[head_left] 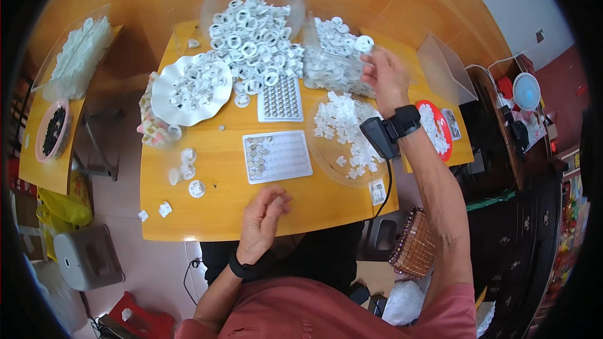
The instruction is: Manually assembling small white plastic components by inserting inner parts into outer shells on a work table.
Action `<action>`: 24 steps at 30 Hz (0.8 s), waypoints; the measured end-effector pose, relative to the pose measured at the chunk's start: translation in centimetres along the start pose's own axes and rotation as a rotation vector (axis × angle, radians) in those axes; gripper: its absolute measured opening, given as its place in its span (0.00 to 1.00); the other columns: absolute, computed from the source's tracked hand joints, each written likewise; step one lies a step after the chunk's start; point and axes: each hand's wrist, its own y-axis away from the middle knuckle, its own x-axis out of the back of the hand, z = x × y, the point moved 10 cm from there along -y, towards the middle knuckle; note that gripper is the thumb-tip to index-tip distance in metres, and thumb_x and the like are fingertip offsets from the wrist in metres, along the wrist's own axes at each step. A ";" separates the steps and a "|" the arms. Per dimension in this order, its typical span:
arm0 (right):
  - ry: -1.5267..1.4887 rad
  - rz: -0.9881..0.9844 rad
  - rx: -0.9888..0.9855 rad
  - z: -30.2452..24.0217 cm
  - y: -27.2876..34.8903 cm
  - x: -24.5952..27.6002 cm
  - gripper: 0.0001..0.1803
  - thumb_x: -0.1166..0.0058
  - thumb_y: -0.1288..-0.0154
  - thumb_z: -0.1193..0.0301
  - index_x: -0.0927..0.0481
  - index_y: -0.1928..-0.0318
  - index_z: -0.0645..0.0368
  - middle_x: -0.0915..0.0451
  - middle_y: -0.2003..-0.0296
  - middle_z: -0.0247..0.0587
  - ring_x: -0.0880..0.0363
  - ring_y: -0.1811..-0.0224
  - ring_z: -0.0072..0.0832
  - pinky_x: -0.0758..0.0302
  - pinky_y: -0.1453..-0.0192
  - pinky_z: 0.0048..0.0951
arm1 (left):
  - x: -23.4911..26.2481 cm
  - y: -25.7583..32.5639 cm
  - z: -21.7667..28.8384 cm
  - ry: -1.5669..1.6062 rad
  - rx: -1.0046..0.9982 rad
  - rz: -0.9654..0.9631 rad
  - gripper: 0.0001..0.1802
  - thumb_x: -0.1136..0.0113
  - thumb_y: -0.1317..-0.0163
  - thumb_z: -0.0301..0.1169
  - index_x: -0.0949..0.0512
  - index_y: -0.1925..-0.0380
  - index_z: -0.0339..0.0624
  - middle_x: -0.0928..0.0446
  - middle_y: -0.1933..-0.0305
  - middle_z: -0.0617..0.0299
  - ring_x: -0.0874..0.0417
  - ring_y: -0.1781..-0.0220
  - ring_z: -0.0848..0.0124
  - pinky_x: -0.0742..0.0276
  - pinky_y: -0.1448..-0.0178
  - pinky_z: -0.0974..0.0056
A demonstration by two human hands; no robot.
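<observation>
White ring-shaped plastic parts (254, 34) are heaped on a yellow wooden table (188, 216) beside a clear plastic box (336, 59). Below a white rectangular tray (293, 156), the left hand (260, 215) is curled. By the bent right hand (387, 76), 1 round white disc (363, 44) is seen; pinching by either cannot be told.

The disc (364, 44) at the right hand (387, 77) is too small to read.

The yellow wooden surface (201, 213) carries a white tray (295, 161) just beyond my left hand (264, 216) and a second tray (280, 120) farther out. White round pieces (196, 189) lie left of that hand; a clear box (333, 74) sits just left of my right hand (385, 77), a clear round dish (322, 158) nearer me.
</observation>
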 end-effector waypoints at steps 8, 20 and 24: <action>0.309 -0.559 -0.038 8.9 10.6 -11.4 0.10 0.52 0.34 0.73 0.22 0.54 0.60 0.19 0.67 0.38 0.26 0.78 0.19 0.30 0.77 0.22 | 0.2 0.1 0.5 -0.148 -0.037 -0.068 0.10 0.53 0.32 0.26 0.28 0.55 0.33 0.22 0.61 0.59 0.23 0.62 0.75 0.27 0.55 0.70; 1.201 -0.726 0.732 9.2 11.7 -23.0 0.07 0.46 0.45 0.73 0.23 0.65 0.59 0.21 0.69 0.42 0.20 0.69 0.42 0.24 0.67 0.39 | 0.2 0.1 1.1 -0.158 -0.181 -0.056 0.07 0.50 0.35 0.23 0.28 0.58 0.35 0.26 0.71 0.57 0.25 0.71 0.73 0.29 0.65 0.70; 0.980 -0.722 0.713 6.5 13.0 -21.1 0.10 0.44 0.46 0.73 0.23 0.62 0.62 0.20 0.68 0.42 0.20 0.74 0.33 0.25 0.69 0.32 | 0.0 0.3 0.1 -0.089 -0.120 -0.081 0.08 0.51 0.33 0.24 0.29 0.55 0.35 0.24 0.65 0.58 0.24 0.65 0.73 0.28 0.59 0.69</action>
